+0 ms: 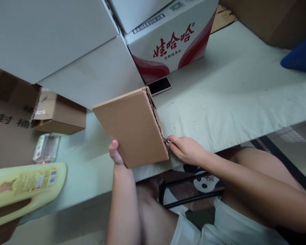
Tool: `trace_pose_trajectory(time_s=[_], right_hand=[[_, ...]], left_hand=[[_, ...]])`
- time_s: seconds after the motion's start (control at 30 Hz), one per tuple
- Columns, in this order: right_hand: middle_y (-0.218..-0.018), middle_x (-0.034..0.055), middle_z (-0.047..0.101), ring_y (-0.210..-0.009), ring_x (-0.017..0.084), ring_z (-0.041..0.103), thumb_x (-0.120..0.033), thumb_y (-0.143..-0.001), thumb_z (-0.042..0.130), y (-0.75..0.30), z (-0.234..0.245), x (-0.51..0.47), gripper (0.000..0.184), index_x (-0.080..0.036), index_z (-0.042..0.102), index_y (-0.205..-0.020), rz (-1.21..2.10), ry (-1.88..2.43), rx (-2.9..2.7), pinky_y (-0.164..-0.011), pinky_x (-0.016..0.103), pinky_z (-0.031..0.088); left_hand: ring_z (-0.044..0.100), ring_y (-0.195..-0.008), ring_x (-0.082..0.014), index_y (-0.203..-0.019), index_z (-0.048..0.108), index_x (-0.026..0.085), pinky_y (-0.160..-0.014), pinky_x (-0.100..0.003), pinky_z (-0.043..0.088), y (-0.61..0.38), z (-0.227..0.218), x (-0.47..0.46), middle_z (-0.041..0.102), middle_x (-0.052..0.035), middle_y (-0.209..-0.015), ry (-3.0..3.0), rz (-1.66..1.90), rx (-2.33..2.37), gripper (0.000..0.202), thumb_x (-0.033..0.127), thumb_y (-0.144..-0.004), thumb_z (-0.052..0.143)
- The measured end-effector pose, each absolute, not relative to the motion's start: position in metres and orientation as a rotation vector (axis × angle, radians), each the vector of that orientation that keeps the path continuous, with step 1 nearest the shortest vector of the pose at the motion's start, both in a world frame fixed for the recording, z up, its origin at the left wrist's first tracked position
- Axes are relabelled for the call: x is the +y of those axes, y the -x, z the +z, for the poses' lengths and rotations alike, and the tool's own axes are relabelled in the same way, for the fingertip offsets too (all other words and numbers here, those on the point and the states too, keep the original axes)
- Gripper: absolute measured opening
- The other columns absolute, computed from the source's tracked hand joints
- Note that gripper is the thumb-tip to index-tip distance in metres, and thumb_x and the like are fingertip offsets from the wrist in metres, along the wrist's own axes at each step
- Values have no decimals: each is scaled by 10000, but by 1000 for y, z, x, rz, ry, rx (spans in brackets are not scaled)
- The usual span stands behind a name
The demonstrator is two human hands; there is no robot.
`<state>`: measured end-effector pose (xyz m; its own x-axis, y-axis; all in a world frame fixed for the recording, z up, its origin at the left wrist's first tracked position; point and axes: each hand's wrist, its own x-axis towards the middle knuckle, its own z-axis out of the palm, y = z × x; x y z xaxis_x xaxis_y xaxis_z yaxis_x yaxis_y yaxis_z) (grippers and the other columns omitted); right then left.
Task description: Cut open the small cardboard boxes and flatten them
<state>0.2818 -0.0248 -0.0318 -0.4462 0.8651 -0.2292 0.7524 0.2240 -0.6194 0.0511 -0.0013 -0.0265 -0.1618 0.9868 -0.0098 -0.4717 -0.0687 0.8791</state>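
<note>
A flat brown cardboard box [132, 126] is held up at a tilt over the table's near edge. My left hand [115, 153] grips it at the lower left, with the thumb on its front face and the other fingers hidden behind. Along its right side runs a rough, dark, torn-looking edge. My right hand [185, 148] is closed around a thin metal tool [165, 139], whose tip meets the lower part of that edge. Most of the tool is covered by my fingers, so its exact kind is unclear.
Behind the cardboard lies a phone [161, 85], beside a white and red carton [173, 47]. A small cardboard box [61, 114], a clear plastic bottle [47, 148] and a yellow jug [28, 190] stand left. A blue object [301, 56] sits far right on the cloth-covered table [234, 92].
</note>
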Motion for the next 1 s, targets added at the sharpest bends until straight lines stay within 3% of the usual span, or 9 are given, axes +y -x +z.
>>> trace_pose_trajectory(time_s=[0.37,0.73,1.0], right_hand=[[-803,88,726,-676,208,626,-324,-992,305,-281,-31,-25,344,-174,578,-1138,1047,1552,-2290,-603,293,324],[-820,89,730,-694,206,634,-315,-985,306,-280,-32,-25,354,-168,578,-1157,1056,1564,-2284,-615,290,333],[-790,80,723,-660,196,612,-305,-980,306,-280,-33,-26,337,-168,576,-1129,1034,1567,-2283,-598,291,310]], left_hand=[[649,-1122,-276,-1170,657,285,-879,-366,553,-54,-27,-1,724,-48,-1131,-788,1569,937,495,524,-735,658],[631,-1150,-294,-1209,653,295,-881,-392,559,-55,-28,-1,706,-51,-1192,-773,1574,943,530,527,-732,660],[652,-1115,-306,-1174,659,335,-881,-439,568,-54,-28,-2,724,-34,-1130,-811,1557,971,478,545,-746,645]])
